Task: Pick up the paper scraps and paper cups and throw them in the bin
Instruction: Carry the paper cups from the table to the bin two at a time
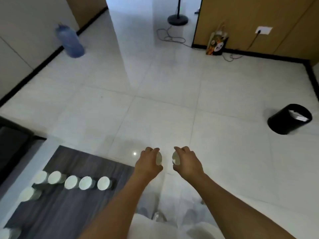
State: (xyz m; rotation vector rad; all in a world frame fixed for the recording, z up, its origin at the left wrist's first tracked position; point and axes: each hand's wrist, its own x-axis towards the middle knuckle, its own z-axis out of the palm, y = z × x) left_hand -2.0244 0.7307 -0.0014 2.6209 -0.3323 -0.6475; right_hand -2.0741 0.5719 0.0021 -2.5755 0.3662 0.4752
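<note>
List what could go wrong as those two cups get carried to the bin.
1. The black bin stands far off to the right on the floor, so a throw from here would likely miss.
2. Left hand and right hand each grip one paper cup; squeezing may crush them.
3. The cups on the dark table sit near its edge and could be knocked off.

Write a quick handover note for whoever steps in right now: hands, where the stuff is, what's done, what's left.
Left hand grips a white paper cup; right hand grips another white paper cup, both held over the white tiled floor.
The round black bin stands ahead to the right, with white paper already inside.
Left: bin both cups, then clear the remaining white paper cups on the dark wooden table.
</note>
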